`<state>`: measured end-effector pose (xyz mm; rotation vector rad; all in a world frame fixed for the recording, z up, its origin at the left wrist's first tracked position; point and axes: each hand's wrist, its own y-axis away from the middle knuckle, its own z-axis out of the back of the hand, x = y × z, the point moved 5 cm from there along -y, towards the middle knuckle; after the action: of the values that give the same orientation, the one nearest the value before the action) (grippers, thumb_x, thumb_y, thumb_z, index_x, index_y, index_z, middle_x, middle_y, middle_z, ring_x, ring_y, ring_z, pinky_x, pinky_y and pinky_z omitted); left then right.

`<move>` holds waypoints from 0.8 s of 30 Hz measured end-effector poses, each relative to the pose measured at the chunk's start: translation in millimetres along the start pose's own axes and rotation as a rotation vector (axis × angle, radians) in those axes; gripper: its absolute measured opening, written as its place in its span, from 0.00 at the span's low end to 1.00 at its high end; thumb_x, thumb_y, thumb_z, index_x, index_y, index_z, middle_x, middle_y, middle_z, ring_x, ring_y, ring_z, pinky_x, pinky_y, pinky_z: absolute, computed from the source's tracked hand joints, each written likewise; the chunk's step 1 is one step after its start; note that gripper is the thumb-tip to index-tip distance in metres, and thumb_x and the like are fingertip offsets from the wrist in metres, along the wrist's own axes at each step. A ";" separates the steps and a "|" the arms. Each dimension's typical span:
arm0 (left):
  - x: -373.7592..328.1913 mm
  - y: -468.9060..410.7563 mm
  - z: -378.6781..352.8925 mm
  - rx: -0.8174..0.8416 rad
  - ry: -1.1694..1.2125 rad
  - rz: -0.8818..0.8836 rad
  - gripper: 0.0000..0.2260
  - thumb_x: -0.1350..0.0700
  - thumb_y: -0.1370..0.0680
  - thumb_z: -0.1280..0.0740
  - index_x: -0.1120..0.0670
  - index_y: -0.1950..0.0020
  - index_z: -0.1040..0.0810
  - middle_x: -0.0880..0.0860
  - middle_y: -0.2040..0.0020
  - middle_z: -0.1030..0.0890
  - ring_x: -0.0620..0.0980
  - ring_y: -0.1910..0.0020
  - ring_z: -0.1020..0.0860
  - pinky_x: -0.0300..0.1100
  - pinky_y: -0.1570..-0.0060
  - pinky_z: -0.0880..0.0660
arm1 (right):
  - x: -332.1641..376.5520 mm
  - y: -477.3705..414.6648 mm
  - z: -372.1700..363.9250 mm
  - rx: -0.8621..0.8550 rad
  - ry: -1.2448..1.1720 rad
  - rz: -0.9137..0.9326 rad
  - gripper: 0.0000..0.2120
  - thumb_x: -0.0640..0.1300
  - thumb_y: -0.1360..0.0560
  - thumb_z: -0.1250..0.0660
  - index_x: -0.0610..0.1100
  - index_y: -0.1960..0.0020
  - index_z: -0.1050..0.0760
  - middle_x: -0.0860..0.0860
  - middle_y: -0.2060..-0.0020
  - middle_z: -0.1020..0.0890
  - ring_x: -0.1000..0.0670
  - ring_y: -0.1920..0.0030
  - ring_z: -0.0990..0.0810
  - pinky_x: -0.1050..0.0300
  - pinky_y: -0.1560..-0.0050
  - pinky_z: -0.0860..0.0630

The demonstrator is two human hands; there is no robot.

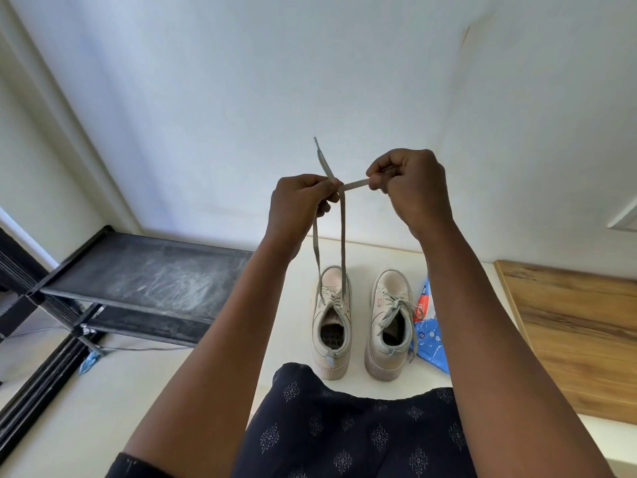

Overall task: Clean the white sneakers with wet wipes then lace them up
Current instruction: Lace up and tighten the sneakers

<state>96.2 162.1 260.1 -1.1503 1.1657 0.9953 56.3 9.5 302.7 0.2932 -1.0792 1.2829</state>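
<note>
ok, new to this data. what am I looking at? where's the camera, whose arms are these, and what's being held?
There is no machine here, just a person working with bare hands. The one picture comes from a wide-angle camera worn on their head, looking forward and down. The left hand and right hand each pinch one end of a flat grey shoelace, crossed and pulled up from the left off-white sneaker. The right off-white sneaker stands beside it, with a blue plastic wipes pack next to it. All of these sit on a white surface. A black rack shelf is on the left and a wooden board on the right.
</note>
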 end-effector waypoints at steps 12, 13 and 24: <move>-2.6 -2.3 -2.5 0.051 -0.077 0.024 0.07 0.60 0.25 0.32 0.58 0.64 0.19 0.48 0.75 0.25 0.45 0.73 0.29 0.38 0.65 0.30 | 5.5 8.1 -19.3 0.121 0.029 0.112 0.13 0.45 0.37 0.22 0.45 0.58 0.24 0.49 0.59 0.16 0.52 0.55 0.18 0.59 0.54 0.23; -3.0 -2.7 -2.1 0.054 -0.078 0.027 0.07 0.60 0.26 0.32 0.58 0.63 0.19 0.48 0.75 0.25 0.45 0.73 0.28 0.37 0.65 0.30 | 6.1 8.7 -19.0 0.117 0.036 0.116 0.12 0.44 0.37 0.22 0.45 0.59 0.24 0.49 0.59 0.16 0.53 0.56 0.18 0.60 0.55 0.23; 3.3 0.2 -1.6 0.166 -0.012 0.156 0.12 0.59 0.28 0.28 0.57 0.51 0.30 0.57 0.62 0.18 0.49 0.67 0.22 0.39 0.63 0.25 | 1.0 10.3 -19.2 -0.046 0.171 0.062 0.09 0.31 0.33 0.30 0.43 0.68 0.20 0.44 0.68 0.18 0.44 0.65 0.18 0.53 0.60 0.21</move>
<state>96.2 160.6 256.8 -0.9313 1.3182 1.0013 56.5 27.2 289.8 0.1133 -0.9767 1.3120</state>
